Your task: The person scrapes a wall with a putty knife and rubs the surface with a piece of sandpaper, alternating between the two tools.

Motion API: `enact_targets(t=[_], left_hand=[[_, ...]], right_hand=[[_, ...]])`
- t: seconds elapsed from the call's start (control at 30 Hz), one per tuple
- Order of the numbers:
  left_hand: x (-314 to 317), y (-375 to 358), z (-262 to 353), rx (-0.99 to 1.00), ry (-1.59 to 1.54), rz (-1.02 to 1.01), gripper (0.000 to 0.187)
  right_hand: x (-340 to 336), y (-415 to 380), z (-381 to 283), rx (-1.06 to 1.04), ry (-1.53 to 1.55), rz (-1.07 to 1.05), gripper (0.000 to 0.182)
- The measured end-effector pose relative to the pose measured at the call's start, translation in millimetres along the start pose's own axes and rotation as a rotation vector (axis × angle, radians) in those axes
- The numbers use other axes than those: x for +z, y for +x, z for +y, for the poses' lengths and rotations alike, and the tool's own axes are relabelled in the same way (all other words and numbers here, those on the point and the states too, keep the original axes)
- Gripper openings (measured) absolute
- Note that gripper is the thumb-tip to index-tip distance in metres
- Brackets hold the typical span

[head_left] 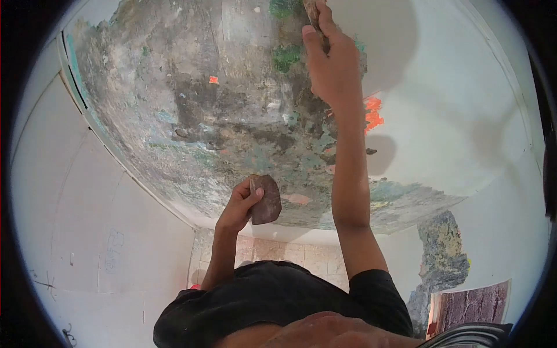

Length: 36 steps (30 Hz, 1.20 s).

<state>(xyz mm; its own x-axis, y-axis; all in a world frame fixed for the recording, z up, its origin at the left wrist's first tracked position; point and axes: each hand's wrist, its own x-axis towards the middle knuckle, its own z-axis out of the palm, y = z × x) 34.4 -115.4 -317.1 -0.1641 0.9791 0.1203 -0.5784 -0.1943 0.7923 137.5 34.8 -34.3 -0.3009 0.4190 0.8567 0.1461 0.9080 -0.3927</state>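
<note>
A large wall patch (191, 69) of bare, stained grey plaster with green and orange bits fills the upper middle. My left hand (238, 206) is closed on a flat dark brown piece (267, 200) with rounded corners, held in front of the wall's lower part. Higher up at the right, my right hand (333, 66) is wrapped round a tool handle (312, 13) and is up against the wall. The tool's far end is cut off by the top of the view.
White paint (441, 116) covers the wall on the right. A white side surface (87, 203) with pencil marks stands at left. Below is a tiled floor (296, 253). At the lower right are another bare patch (444, 246) and a brown textured panel (473, 304).
</note>
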Motion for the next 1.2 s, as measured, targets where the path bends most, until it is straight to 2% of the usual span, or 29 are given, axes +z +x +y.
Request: enact_targets(t=[0.03,0.1,0.13,0.2,0.3,0.37,0.43,0.5,0.57,0.67,0.77,0.87,1.07,1.2], left_hand=[[-1.4,3.3,-0.2,0.009,0.011,-0.003,0.022],[-5.8,3.0,-2.0,0.008,0.036,0.003,0.022],[-6.3,2.3,-1.4,0.008,0.022,0.002,0.022],[-7.0,2.3,-0.7,0.006,-0.005,-0.007,0.022],[-5.2,2.7,-0.1,0.01,0.03,-0.006,0.022],[-8.7,7.3,-0.7,0.024,0.025,-0.028,0.021],[-7.3,1.6,-4.4,0.01,0.013,-0.029,0.021],[-2.4,3.3,0.6,0.025,0.006,-0.017,0.021],[-5.6,5.1,0.3,0.025,0.04,-0.014,0.02],[-4.4,0.8,-0.5,0.004,0.022,0.005,0.021],[-5.2,0.9,2.2,0.019,0.021,0.003,0.02],[-7.8,1.8,3.1,0.025,0.036,0.008,0.019],[-2.8,-2.4,6.3,0.015,0.037,0.009,0.02],[-2.9,-2.3,3.7,0.019,0.012,0.002,0.019]], right_hand=[[-6.5,7.1,-7.2,0.086,0.051,-0.05,0.049],[-4.1,9.9,-7.2,0.068,0.078,-0.041,0.05],[4.9,10.2,5.3,-0.041,0.05,0.021,0.05],[5.3,3.0,6.0,-0.036,0.028,0.023,0.051],[-4.3,0.4,-4.2,0.153,0.097,-0.099,0.051],[-2.1,12.3,-2.9,0.138,0.198,-0.078,0.051],[10.4,6.7,14.9,0.018,0.177,0.01,0.05],[9.8,9.5,5.6,0.007,0.161,0.019,0.05],[-2.8,16.9,-13.8,0.126,0.151,-0.061,0.05],[-9.4,8.2,-30.3,0.103,0.102,-0.056,0.049],[-6.8,7.9,-14.4,0.079,0.233,-0.073,0.05],[3.7,21.5,-12.5,0.091,0.114,0.004,0.05],[-6.4,21.8,-15.5,0.171,0.188,-0.082,0.051],[2.3,14.0,-6.6,0.071,0.124,0.002,0.051]])
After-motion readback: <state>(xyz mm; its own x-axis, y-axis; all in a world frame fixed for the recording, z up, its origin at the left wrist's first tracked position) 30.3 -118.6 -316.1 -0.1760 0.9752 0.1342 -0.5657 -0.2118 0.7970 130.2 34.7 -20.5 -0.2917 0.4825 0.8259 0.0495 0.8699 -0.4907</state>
